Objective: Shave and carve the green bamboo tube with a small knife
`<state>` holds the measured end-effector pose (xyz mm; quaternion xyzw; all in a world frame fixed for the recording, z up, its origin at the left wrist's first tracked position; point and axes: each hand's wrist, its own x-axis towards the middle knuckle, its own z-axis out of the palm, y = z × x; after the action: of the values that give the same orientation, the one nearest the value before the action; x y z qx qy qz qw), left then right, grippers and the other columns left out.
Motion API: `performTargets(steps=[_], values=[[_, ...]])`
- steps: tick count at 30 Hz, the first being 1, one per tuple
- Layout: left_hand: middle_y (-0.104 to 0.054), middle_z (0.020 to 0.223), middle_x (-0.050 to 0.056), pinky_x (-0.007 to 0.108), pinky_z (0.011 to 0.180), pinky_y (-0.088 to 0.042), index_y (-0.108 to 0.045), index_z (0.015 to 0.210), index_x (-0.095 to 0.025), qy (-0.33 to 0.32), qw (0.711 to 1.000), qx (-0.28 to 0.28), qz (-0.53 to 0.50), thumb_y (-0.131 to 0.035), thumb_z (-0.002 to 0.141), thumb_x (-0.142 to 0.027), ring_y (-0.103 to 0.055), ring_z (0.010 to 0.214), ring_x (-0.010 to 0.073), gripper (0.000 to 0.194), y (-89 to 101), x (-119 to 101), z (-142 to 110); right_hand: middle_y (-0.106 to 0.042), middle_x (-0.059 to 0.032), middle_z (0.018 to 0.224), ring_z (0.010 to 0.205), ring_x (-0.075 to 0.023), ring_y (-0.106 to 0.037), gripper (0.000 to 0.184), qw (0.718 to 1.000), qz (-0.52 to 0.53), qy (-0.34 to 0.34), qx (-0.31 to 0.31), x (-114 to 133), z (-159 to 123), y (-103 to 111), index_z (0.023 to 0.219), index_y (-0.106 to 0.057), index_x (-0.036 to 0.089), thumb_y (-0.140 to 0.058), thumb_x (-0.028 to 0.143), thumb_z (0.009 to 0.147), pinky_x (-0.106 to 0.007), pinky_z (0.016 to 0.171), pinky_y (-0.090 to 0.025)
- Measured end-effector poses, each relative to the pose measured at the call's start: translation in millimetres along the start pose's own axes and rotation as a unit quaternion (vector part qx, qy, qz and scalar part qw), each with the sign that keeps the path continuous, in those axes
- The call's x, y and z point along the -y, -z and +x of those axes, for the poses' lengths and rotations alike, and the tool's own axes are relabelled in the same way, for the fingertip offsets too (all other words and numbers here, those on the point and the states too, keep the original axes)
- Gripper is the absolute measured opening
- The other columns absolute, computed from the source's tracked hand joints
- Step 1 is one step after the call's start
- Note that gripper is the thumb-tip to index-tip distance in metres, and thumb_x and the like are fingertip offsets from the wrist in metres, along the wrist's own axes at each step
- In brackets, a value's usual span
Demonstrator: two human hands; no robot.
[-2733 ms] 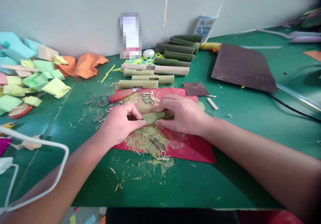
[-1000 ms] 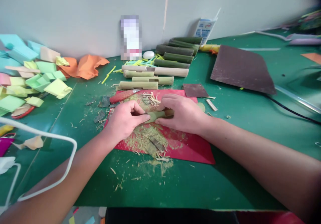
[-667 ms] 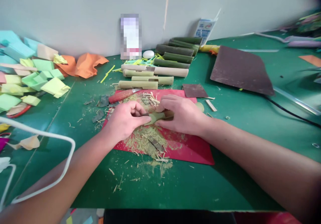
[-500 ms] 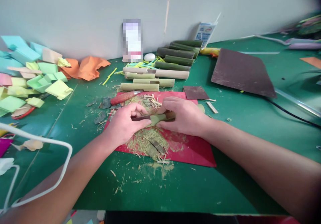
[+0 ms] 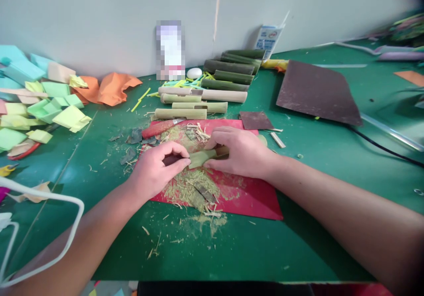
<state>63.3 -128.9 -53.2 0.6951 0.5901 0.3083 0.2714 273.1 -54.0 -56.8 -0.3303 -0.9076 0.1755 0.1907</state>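
Observation:
Over the red mat, my right hand [image 5: 236, 152] is closed around a pale green bamboo tube [image 5: 202, 157] with an opening cut in its side. At the tube's left end, my left hand [image 5: 160, 165] pinches a dark brown piece of sandpaper [image 5: 170, 159], mostly covered by the fingers. Its fingertips touch or nearly touch the bamboo. Beneath both hands, the red mat [image 5: 255, 199] carries fine shavings and bark strips [image 5: 190, 187]. A red-handled knife [image 5: 159, 129] lies just beyond my left hand.
Several bamboo tubes [image 5: 225, 95] lie in a row behind the mat. To the right are a small sandpaper square [image 5: 255, 120] and a large dark sheet [image 5: 319, 93]. Folded papers [image 5: 46, 101] crowd the left. A phone [image 5: 170, 51] leans on the wall; a white cable [image 5: 77, 216] loops near my left forearm.
My left hand has slid slightly left along the bamboo with the sandpaper, baring more of the tube. My right hand keeps its hold. The whole view has shifted a little.

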Motion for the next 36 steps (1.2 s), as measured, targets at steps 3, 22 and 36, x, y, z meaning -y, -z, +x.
performTargets(steps=[3,22,36], values=[[-0.069,0.085,0.001,0.024,0.069,-0.051,-0.065,0.085,-0.021,-0.024,0.999,-0.005,0.041,-0.069,0.073,-0.032,-0.063,0.075,0.0145,0.016,2.4,1.2,-0.9,-0.061,0.0014,0.078,0.074,-0.0148,-0.055,0.022,1.0,0.0,0.005,0.0,0.3,-0.1,0.6,0.079,-0.059,0.02,-0.069,0.036,0.069,-0.025,0.059,-0.034],[-0.065,0.103,0.006,0.031,0.09,-0.048,-0.065,0.087,-0.017,-0.175,0.981,-0.017,0.084,-0.062,0.079,-0.018,-0.062,0.096,0.0165,0.008,4.0,3.9,-0.6,-0.061,0.0003,0.078,0.072,-0.015,-0.053,0.022,1.0,0.0,0.004,0.007,-0.2,-0.2,0.8,0.079,-0.059,0.02,-0.069,0.037,0.069,-0.025,0.058,-0.034],[-0.067,0.103,0.005,0.028,0.088,-0.05,-0.066,0.088,-0.017,-0.25,0.956,-0.044,0.149,-0.062,0.081,-0.015,-0.063,0.094,0.0144,0.009,6.1,8.8,-3.2,-0.061,0.0021,0.078,0.072,-0.0136,-0.054,0.023,1.0,0.001,-0.004,0.008,0.3,-0.2,1.8,0.079,-0.06,0.02,-0.07,0.038,0.069,-0.024,0.056,-0.032]])
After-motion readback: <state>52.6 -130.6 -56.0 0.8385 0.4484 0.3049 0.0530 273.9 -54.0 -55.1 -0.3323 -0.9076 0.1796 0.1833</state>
